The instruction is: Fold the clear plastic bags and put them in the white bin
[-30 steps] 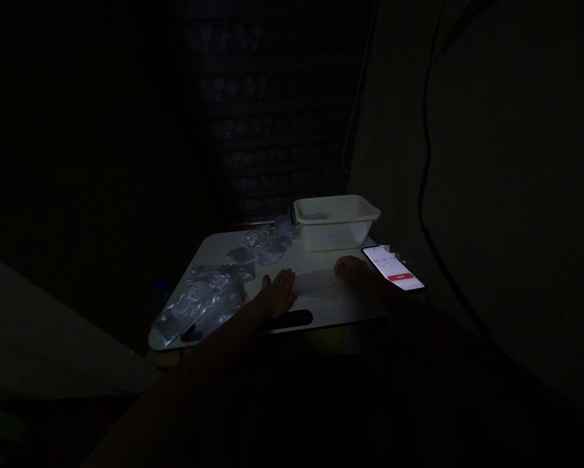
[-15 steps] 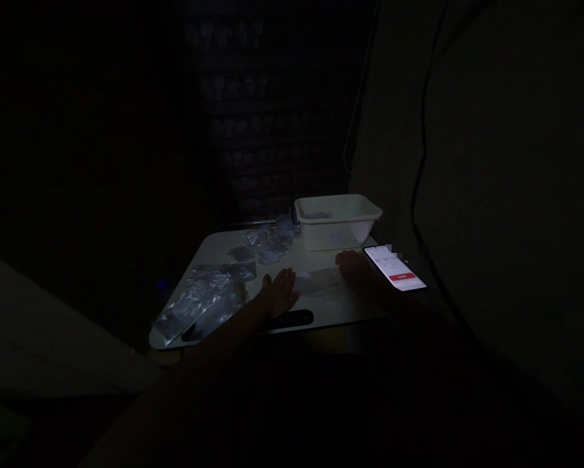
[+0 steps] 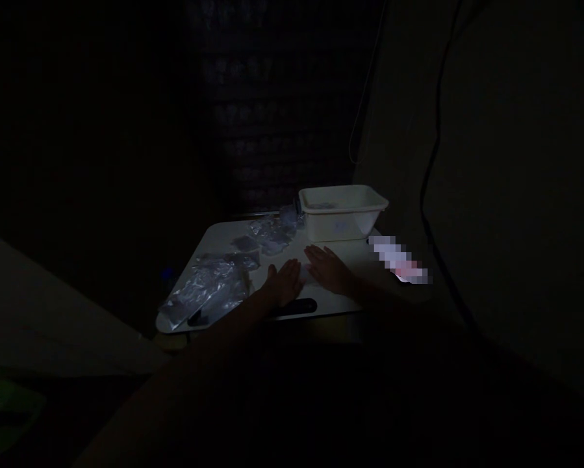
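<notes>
My left hand (image 3: 286, 283) lies flat with its fingers stretched out near the front edge of the white table (image 3: 233, 231). Close beside it on the right, my right hand (image 3: 328, 270) is also spread flat, palm down. A small pale clear sheet or bag (image 3: 308, 275) shows between the two hands, mostly covered by them. Crumpled clear plastic bags (image 3: 214, 283) lie to the left of my left hand, and more plastic pieces (image 3: 272, 233) are farther back. The scene is very dark.
A white tub (image 3: 340, 226) with something pale inside stands at the back right of the table. A lit phone (image 3: 399, 260), partly pixelated, lies at the right edge. A dark cable (image 3: 436, 130) hangs along the right wall.
My right hand has moved left, over the clear sheet and close to my left hand, covering much of the sheet. The camera view has shifted slightly.
</notes>
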`<action>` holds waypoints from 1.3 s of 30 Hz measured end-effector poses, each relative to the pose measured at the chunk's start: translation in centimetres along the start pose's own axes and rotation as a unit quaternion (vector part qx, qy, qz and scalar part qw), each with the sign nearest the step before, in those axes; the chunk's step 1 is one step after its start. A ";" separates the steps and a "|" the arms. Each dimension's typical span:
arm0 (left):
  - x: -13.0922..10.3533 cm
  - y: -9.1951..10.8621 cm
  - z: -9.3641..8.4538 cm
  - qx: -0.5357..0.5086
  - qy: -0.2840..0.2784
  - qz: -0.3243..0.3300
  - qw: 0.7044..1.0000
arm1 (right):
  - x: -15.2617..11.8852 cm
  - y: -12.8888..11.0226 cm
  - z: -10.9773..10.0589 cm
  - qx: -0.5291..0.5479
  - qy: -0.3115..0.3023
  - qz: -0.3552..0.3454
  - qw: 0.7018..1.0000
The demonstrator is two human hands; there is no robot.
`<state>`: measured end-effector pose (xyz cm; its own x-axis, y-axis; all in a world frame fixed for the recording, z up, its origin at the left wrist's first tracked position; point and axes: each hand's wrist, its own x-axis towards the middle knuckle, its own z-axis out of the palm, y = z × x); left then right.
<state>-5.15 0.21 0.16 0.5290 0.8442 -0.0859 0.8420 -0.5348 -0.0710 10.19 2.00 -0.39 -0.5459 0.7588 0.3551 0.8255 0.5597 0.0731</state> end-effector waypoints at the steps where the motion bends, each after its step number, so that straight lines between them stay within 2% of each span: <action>1: 0.0 0.0 0.1 0.002 0.003 0.002 1.000 | 0.1 -0.7 0.1 0.005 -0.010 -0.010 1.000; 5: 0.2 0.0 0.4 0.006 0.021 0.001 1.000 | 0.1 -2.0 0.5 0.023 -0.063 0.008 0.998; 9: 0.3 0.2 0.2 0.012 -0.002 -0.017 1.000 | -0.6 -1.1 0.8 0.014 -0.095 0.026 0.995; 13: 0.2 0.3 -0.4 0.009 -0.026 -0.015 0.999 | -1.5 0.2 0.9 -0.012 -0.085 0.053 0.995; 19: 0.2 0.3 -0.5 0.004 -0.035 -0.015 0.999 | -2.4 1.8 1.3 -0.042 -0.065 0.074 0.994; 23: 0.2 0.4 -0.6 0.003 -0.042 -0.018 0.999 | -3.1 2.8 1.1 -0.061 -0.075 0.092 0.991; 27: 0.2 0.4 -0.7 0.006 -0.047 -0.016 0.999 | -4.0 3.6 0.6 -0.086 -0.092 0.064 0.990; 31: 0.1 0.3 -0.7 0.013 -0.040 -0.013 0.999 | -4.6 4.1 0.3 -0.097 -0.082 0.043 0.991; 36: 0.2 0.1 -0.4 0.009 -0.034 -0.004 0.999 | -4.3 3.8 -0.9 -0.088 -0.120 0.076 0.986; 39: 0.4 0.0 -0.6 0.006 -0.045 0.000 0.999 | -3.0 3.8 -1.3 -0.049 -0.134 0.126 0.982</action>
<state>-4.90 0.55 0.68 0.5176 0.8376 -0.1746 0.8400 -0.5363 -0.0827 15.14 1.39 0.06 -0.3291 0.9370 0.1168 0.9421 0.3175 0.1075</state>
